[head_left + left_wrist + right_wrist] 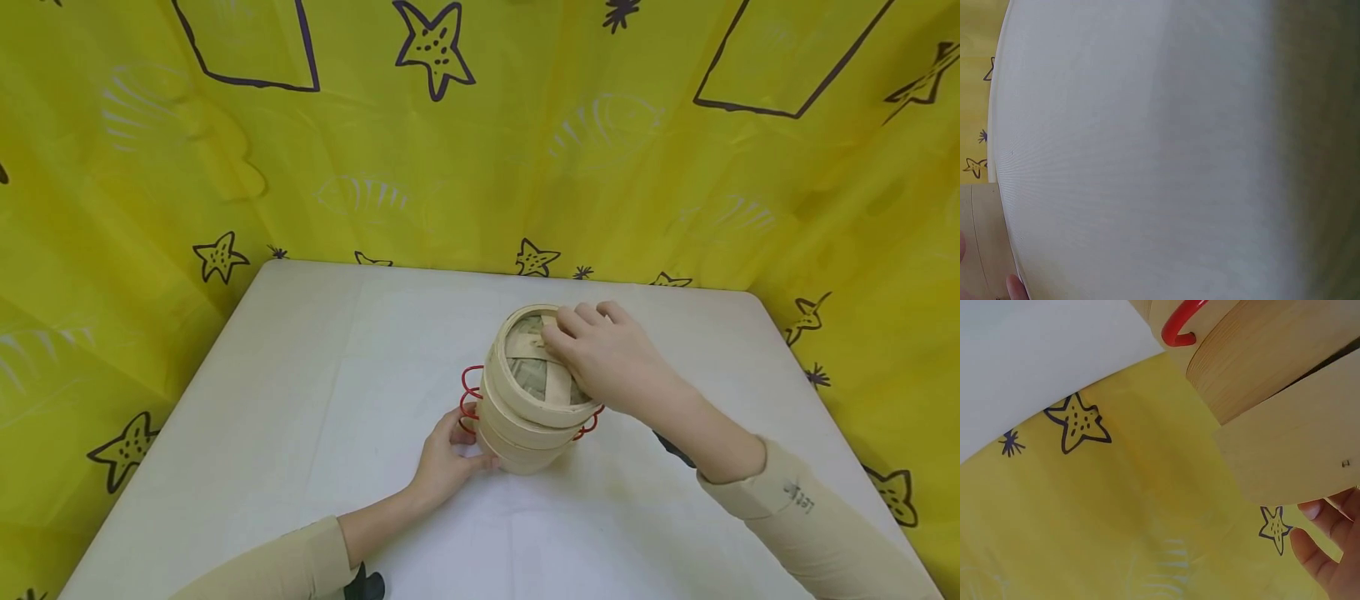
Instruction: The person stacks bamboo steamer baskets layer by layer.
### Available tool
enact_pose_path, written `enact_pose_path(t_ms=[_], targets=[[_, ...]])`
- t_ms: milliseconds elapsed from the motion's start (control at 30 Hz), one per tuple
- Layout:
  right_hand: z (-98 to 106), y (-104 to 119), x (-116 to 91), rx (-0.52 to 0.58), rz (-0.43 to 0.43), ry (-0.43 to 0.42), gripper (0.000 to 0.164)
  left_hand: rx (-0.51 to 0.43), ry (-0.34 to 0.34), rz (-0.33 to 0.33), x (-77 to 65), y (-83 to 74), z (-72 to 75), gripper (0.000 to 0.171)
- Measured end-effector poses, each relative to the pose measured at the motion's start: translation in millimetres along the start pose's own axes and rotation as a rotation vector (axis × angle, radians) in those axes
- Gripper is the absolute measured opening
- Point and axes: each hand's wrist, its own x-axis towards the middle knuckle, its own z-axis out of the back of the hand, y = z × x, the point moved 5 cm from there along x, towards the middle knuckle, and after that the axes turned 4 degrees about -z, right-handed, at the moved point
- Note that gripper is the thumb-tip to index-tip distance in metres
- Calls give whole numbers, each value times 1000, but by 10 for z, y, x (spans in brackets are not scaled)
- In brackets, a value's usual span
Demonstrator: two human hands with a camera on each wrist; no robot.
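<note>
A small bamboo steamer (525, 454) stands on the table, its tiers stacked and red loop handles (468, 400) on its sides. On top sits a round bamboo lid (558, 396) with crossed strips; the right wrist view shows a narrow dark gap beneath the lid's rim (1291, 444). With curled fingers, my right hand (611, 358) grips the lid's top near the crossed strips. My left hand (442, 462) holds the steamer's lower left side, thumb at the front and fingers by the red handles. In the left wrist view, only fingertips (1016, 287) and part of the bamboo wall (988, 244) show.
A white-covered table (360, 358) lies beneath the steamer. Yellow curtains (480, 167) with starfish and shell drawings hang behind it and along both sides. Dark objects (365, 583) show partly beside the forearms.
</note>
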Motion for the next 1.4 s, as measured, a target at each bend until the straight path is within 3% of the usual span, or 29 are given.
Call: enact_pose_path(t_ms=[333, 1400], targets=[[-7, 47, 3, -16, 3, -1, 13, 32, -5, -2, 58, 393, -75, 67], [-35, 96, 9, 2, 15, -37, 11, 26, 6, 9, 62, 397, -67, 68]])
